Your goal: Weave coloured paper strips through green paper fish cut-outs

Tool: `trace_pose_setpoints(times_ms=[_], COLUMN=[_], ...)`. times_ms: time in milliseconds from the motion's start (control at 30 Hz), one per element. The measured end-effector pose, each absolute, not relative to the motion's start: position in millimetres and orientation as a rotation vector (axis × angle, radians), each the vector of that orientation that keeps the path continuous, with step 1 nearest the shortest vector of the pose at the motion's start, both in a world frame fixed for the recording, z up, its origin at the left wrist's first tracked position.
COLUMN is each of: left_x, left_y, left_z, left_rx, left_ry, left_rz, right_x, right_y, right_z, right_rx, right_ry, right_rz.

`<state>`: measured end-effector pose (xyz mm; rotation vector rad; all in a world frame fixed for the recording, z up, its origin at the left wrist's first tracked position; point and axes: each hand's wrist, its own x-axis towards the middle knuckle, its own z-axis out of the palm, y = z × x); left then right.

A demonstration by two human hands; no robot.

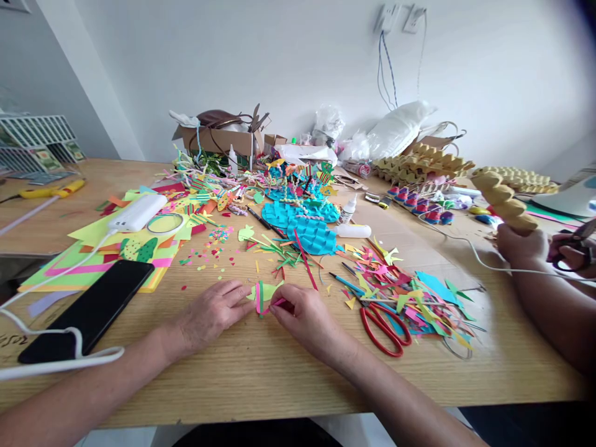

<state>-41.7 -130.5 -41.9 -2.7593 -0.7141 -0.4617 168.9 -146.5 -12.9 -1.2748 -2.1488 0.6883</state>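
Note:
A small yellow-green paper shape (265, 293) with pink and green strips on it lies on the wooden table (261, 366) near the front edge. My left hand (212, 313) rests flat beside it, fingertips pressing its left side. My right hand (305, 318) is pinched on a thin pink paper strip (278, 302) at the shape's right edge. Red-handled scissors (384, 326) lie just right of my right hand.
A black phone (88, 310) and white cable lie at the left, a white power bank (138, 212) on coloured sheets behind. Paper scraps (419, 301) and blue paper scales (313, 234) cover the middle. At the right another person's hands (521, 243) hold egg-carton pieces and scissors.

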Motion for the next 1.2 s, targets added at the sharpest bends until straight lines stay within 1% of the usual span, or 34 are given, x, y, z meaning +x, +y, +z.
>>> trace_pose_setpoints(times_ms=[233,367,600,833,967,1067,1133,1200], left_x=[-42,-42,-42,-40,-39,-34,-27,-19], left_y=[-132,-134,-136,-140,-143,-143,-142,-141], left_z=[-44,-45,-42,-35,-32,-24,-16,-9], left_rx=[-2.734,-2.696,-2.654,-2.642,-2.681,-2.809,-2.952,-3.12], left_ry=[-0.668,-0.629,-0.68,-0.646,-0.686,-0.909,-1.256,-1.714], left_rz=[-0.44,-0.404,-0.347,-0.455,-0.523,-0.773,-0.932,-1.018], right_x=[165,177,196,203,206,210,211,209], right_y=[-148,-149,-161,-162,-162,-161,-162,-164], right_z=[-15,-8,4,-7,-13,-15,-14,-13], right_rx=[-1.239,-1.301,-1.336,-1.383,-1.362,-1.301,-1.263,-1.244], right_ry=[-2.194,-2.0,-1.811,-1.774,-1.662,-1.505,-1.428,-1.439], right_rz=[0.647,0.6,0.678,0.741,0.886,1.072,1.131,1.07])
